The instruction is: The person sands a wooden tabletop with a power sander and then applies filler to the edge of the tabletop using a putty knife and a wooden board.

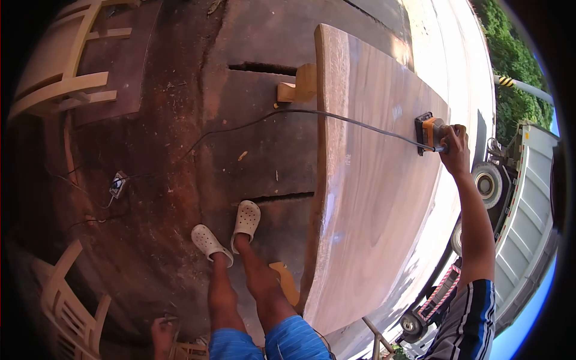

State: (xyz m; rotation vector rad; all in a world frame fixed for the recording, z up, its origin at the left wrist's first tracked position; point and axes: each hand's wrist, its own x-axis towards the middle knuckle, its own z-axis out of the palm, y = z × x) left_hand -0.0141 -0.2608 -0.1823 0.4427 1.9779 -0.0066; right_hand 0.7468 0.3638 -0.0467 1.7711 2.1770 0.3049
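Note:
My right hand (455, 144) is closed around the back of an orange and black power sander (429, 132). The sander rests on a large wooden slab (372, 162), near its far right edge. A dark cord (258, 122) runs from the sander across the slab and down to the floor. Low at the bottom left, away from the slab, my left hand (162, 333) is closed on something small and greyish that I cannot make out.
Wooden supports (305, 82) (285, 282) stand beneath the slab. Wooden chairs (90, 84) (75, 300) are at the left. A power outlet box (118, 184) lies on the stained floor (240, 162) near cables. A truck (528, 180) is outside at the right.

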